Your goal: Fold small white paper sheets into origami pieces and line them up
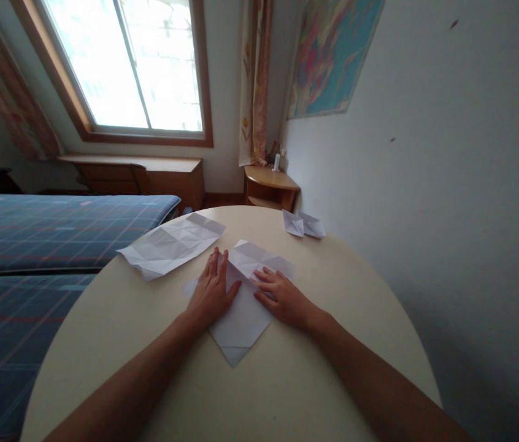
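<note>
A creased white sheet of paper lies partly folded on the round table, one corner pointing toward me. My left hand rests flat on its left side, fingers stretched away from me and thumb out to the right. On the right side, my right hand presses flat with its fingers spread toward the left. The hands are apart, and a fold edge runs between them. Parts of the sheet are hidden under both palms.
A second creased paper sheet lies at the table's back left. A folded paper shape stands near the back right edge. The cream round table adjoins a blue plaid mattress on the left and a white wall on the right.
</note>
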Motion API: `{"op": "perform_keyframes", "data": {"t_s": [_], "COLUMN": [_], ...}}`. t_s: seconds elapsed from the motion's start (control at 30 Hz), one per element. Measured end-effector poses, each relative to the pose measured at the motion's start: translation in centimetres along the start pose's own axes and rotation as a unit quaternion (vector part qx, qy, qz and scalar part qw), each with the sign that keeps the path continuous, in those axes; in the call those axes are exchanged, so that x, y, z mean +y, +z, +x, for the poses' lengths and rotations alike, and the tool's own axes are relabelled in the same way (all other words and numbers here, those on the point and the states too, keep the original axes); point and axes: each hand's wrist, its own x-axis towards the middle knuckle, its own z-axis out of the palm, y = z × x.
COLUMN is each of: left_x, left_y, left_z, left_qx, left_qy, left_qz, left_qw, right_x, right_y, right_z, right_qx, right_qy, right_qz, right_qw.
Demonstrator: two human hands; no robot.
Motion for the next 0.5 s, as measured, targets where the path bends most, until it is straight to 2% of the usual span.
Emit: {"op": "perform_keyframes", "data": {"t_s": [0.3, 0.4, 0.5], "left_x": [-0.3, -0.3, -0.1], "left_y": [0.3, 0.3, -0.2], "left_z": [0.0, 0.2, 0.6], "left_qx": [0.033, 0.049, 0.074], "left_qy": [-0.002, -0.006, -0.041], "left_qz": [-0.019, -0.04, -0.094], "left_qw": [0.999, 0.998, 0.992], "right_x": [-0.3, -0.1, 0.6], "right_y": [-0.3, -0.8, -1.1], "right_z": [0.0, -0.1, -0.2], "right_qx": [0.017, 0.043, 0.07], "right_qy": [-0.015, 0.0, 0.021], "right_qz": [0.025, 0.073, 0.151], "right_qw": [0.999, 0.996, 0.986]}}
